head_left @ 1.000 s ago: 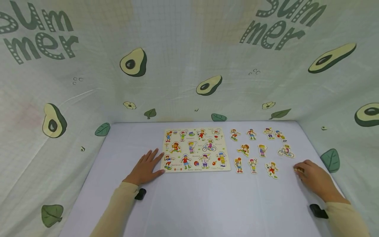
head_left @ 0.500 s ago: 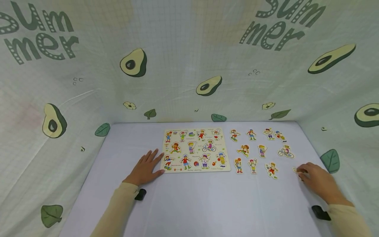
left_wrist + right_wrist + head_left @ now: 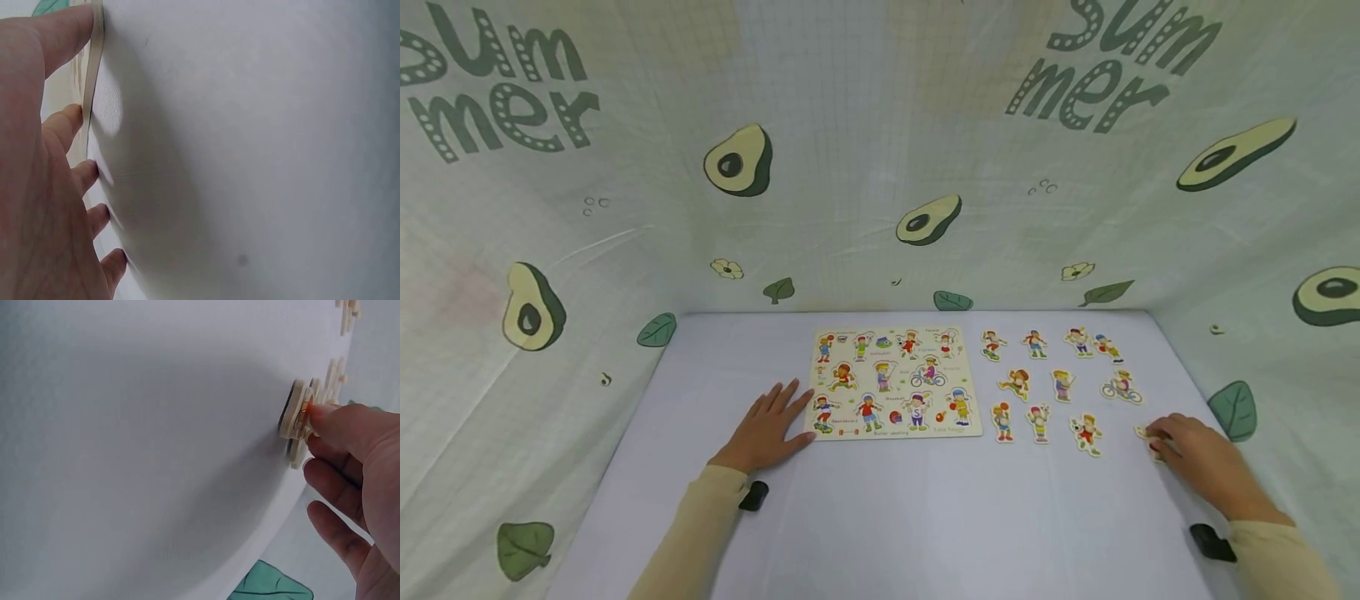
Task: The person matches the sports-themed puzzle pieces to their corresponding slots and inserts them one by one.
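At the right of the table my right hand pinches a small wooden puzzle piece with thumb and finger. The piece is low at the tabletop, mostly hidden by the hand in the head view. My left hand lies with fingers spread, thumb and fingertips touching the left edge of a cream puzzle board printed with sporting children. Between the board and the right hand lie several loose puzzle pieces, among them a football player, a cyclist and a runner.
The table has a white covering. A hanging cloth with avocado prints encloses the back and both sides. A black wrist camera is on the right arm, another black wrist camera on the left.
My right hand has shifted slightly, and part of the held piece now shows beyond its fingertips at the table. The left hand and board stay put; the head view has tilted slightly.
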A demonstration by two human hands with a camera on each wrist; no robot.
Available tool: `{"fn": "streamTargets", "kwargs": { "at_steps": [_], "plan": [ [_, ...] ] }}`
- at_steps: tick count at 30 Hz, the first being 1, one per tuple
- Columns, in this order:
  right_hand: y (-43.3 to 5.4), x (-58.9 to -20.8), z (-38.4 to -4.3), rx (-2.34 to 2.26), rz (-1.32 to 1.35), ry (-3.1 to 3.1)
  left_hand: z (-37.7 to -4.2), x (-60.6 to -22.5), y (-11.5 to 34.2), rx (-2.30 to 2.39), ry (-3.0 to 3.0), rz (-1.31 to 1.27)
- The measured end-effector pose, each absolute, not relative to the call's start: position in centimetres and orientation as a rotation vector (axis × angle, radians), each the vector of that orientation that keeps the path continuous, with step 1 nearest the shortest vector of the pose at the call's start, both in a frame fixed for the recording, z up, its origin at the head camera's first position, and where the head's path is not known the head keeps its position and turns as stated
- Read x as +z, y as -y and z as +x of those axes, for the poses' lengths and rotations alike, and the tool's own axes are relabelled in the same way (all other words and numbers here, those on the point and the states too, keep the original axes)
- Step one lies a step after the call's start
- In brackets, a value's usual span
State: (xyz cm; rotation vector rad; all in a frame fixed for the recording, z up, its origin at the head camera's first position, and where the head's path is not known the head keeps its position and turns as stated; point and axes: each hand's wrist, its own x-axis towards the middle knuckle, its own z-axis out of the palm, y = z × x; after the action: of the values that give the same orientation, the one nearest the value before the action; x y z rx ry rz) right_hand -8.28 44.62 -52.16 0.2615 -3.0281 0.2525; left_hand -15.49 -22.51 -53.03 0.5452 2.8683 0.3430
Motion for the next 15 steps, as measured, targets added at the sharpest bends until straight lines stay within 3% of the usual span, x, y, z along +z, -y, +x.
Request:
{"fn": "streamTargets", "kwargs": {
  "at_steps": [15],
  "plan": [
    [-42.4,-50.8,-9.5,0.256,0.435,2.821,-15.5,-53.5,22.7,0.327,-2.888,0.556]
  ]
}}
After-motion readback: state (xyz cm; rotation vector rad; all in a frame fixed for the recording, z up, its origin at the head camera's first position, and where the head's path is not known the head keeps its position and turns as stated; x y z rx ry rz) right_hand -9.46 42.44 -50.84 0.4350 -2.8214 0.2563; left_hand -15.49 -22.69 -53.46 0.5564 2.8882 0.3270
